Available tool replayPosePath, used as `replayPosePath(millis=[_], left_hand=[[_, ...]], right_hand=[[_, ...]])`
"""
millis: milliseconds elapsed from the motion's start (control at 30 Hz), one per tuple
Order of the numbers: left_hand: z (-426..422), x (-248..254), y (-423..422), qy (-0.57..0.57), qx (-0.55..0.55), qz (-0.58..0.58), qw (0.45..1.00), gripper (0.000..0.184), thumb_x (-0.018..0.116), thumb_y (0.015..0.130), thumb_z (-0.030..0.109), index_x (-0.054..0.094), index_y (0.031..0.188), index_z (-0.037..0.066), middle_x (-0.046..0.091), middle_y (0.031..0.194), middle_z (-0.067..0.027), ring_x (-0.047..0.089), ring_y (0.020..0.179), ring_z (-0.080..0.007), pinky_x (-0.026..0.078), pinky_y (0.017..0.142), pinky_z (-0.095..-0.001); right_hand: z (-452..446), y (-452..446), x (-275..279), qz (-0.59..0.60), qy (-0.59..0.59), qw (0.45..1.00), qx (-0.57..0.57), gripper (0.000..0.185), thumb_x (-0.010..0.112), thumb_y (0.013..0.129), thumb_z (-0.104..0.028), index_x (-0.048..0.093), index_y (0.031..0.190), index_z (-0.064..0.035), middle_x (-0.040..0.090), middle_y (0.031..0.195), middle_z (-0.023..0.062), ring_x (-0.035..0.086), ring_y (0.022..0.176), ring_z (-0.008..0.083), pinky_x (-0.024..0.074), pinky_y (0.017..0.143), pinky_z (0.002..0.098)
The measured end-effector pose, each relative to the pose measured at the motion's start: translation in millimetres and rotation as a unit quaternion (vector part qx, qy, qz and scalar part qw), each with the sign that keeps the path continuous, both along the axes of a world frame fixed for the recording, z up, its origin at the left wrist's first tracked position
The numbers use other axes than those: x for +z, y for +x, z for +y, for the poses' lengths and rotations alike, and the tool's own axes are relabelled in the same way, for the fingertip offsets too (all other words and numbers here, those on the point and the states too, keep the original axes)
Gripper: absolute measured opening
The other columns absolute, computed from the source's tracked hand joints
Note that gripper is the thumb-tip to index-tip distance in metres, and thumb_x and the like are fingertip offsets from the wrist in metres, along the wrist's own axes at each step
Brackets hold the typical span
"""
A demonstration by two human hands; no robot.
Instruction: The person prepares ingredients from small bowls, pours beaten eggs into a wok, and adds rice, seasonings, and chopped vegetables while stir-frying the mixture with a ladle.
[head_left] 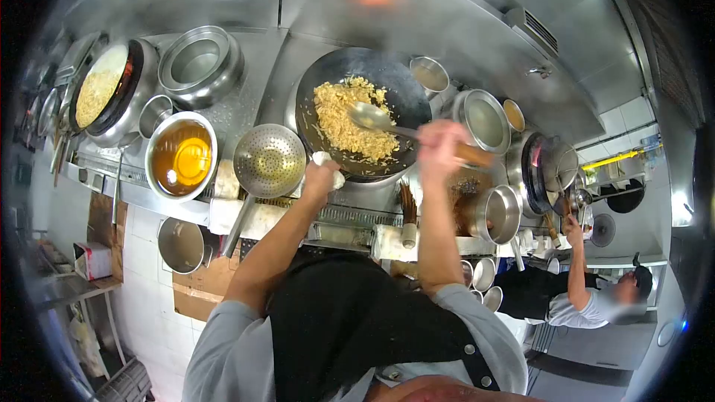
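Note:
A large dark wok (328,71) sits on the range in front of me, with a heap of fried rice (346,123) in it. My left hand (322,176) is closed around a white cloth (333,170) at the wok's near left edge; the grip point under the cloth is hidden. My right hand (443,145), slightly blurred, grips the wooden handle of a ladle (370,115). The ladle's metal bowl rests against the rice. Just left of my left hand lies a perforated strainer (269,160) with its handle toward me.
A bowl of yellow oil (181,156) and a metal pot (199,59) stand to the left. Farther left, another wok (104,85) holds food. Pots (484,120) and a steel container (499,214) crowd the right. A co-worker (581,294) stands at the far right by another wok.

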State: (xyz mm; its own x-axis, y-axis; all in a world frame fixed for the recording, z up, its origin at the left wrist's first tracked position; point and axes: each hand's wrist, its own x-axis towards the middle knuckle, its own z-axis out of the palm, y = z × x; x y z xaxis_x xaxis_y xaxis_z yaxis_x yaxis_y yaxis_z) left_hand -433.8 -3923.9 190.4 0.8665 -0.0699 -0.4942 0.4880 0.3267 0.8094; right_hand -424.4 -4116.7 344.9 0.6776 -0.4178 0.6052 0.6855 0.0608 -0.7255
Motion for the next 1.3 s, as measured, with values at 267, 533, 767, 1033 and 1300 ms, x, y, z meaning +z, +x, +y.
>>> replayPosePath(millis=[267,533,767,1033,1300], left_hand=[[-1,-22,2,0.003,-0.007,-0.029,1.000,0.031,0.063,0.081,0.007,0.062,0.111,-0.003,0.068,0.097,-0.0107,0.064,0.083,-0.0222,0.051,0.074,-0.0365],[-4,-18,-2,0.016,0.026,-0.038,0.999,0.015,0.065,0.083,0.012,0.062,0.095,0.004,0.062,0.079,-0.0064,0.059,0.066,-0.0194,0.048,0.059,-0.0360],[3,-12,-2,-0.004,-0.012,-0.016,1.000,0.042,0.065,0.086,0.009,0.057,0.124,-0.006,0.067,0.113,-0.0142,0.064,0.099,-0.0244,0.051,0.088,-0.0370],[-9,21,-11,-0.121,0.092,0.114,0.982,0.046,0.068,0.082,0.007,0.055,0.124,-0.006,0.067,0.109,-0.0152,0.065,0.093,-0.0241,0.054,0.077,-0.0388],[58,43,-111,-0.069,0.039,0.053,0.995,0.027,0.061,0.079,0.000,0.060,0.106,0.001,0.063,0.089,-0.0108,0.063,0.076,-0.0222,0.052,0.064,-0.0381]], right_hand=[[16,24,32,0.032,0.029,0.999,0.032,0.026,0.059,0.102,-0.013,0.055,0.078,-0.0052,0.057,0.065,0.0022,0.051,0.055,0.0120,0.0420,0.053,0.0272],[16,46,41,-0.081,0.020,0.990,0.113,0.030,0.055,0.105,-0.017,0.053,0.078,-0.0044,0.053,0.064,0.0026,0.050,0.058,0.0113,0.0416,0.055,0.0287],[13,42,58,0.043,-0.043,0.998,0.031,0.029,0.058,0.104,-0.016,0.055,0.078,-0.0038,0.055,0.065,0.0031,0.051,0.057,0.0120,0.0433,0.055,0.0296],[38,-12,23,0.126,-0.113,0.982,0.090,0.030,0.048,0.107,-0.014,0.041,0.078,-0.0079,0.044,0.061,0.0025,0.043,0.055,0.0112,0.0364,0.051,0.0275],[-41,49,118,0.122,0.010,0.992,-0.042,0.035,0.060,0.103,-0.027,0.055,0.075,-0.0067,0.050,0.056,0.0030,0.049,0.048,0.0153,0.0394,0.048,0.0316]])
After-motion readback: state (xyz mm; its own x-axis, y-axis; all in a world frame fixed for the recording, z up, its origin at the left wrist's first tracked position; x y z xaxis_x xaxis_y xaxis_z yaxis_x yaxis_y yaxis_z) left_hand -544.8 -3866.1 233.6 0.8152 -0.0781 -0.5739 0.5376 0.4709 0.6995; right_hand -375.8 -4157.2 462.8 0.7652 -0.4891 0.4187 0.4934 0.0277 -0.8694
